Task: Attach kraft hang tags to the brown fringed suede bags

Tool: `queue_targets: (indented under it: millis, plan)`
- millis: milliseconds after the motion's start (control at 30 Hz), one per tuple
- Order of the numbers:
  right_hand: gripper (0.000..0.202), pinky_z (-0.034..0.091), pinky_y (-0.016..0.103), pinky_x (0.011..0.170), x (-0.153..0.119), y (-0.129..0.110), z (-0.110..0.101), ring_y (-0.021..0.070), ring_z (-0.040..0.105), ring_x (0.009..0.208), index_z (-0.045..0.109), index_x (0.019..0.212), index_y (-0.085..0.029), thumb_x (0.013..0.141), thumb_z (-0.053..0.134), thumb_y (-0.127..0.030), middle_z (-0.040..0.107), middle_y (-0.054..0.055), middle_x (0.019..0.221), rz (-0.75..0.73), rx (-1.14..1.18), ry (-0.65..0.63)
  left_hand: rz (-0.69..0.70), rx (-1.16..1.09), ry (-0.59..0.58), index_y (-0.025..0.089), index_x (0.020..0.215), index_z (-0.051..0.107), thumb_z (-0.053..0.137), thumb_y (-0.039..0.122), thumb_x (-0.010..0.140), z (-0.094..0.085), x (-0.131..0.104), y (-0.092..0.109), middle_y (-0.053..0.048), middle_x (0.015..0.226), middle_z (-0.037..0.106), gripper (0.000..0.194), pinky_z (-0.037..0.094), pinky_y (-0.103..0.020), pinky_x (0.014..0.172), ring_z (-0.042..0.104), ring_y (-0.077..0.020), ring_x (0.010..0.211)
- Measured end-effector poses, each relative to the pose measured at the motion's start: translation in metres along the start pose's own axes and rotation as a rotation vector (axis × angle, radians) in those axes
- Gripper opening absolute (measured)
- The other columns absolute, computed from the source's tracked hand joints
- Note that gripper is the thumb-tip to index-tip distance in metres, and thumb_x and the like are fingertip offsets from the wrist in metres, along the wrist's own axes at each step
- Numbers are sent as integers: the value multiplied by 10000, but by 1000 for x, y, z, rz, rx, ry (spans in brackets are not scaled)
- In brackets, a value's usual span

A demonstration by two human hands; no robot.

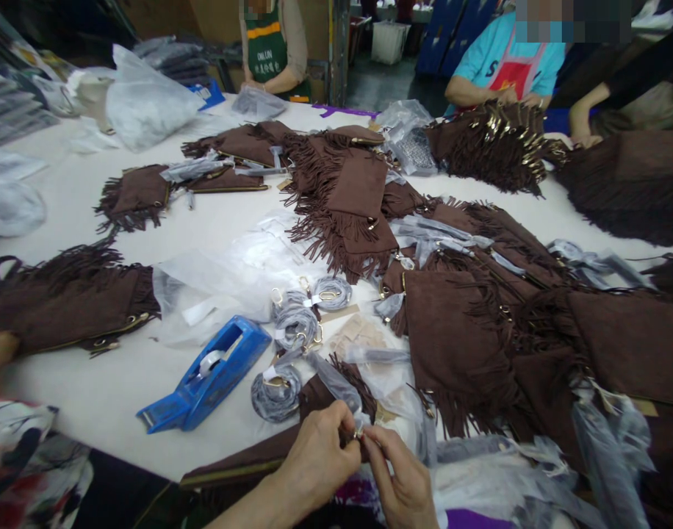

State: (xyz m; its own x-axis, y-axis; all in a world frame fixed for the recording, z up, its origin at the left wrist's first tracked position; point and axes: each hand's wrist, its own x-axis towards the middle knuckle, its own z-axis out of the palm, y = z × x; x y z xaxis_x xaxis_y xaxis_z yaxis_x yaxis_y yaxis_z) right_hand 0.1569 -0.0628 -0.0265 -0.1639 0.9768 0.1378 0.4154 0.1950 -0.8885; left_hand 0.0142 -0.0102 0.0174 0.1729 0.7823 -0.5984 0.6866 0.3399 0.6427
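Brown bag (270, 452) clasp pinched between both hands (364, 459).

My left hand (319, 459) comes in from the lower left, fingers curled, thumb and forefinger pinched shut. My right hand (405, 481) rises from below, its fingertips meeting the left's in a tight pinch.

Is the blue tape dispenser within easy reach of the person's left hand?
Probably yes. The blue tape dispenser sits on bare table just left of the left hand, with nothing between them. But both hands are pinching a small metal clasp, so the left would have to let go first.
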Motion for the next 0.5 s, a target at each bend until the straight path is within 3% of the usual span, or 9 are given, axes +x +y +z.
queue_targets:
  millis: [500]
  plan:
    - [269,495,192,573,2,4,1,109,567,667,587,1072,-218,850,489,-103,533,14,737,-78,-65,2,-36,-129,-36,170,624,499,484,115,600,-7,2,2,46,546,484,62,311,-220,509,427,-104,516]
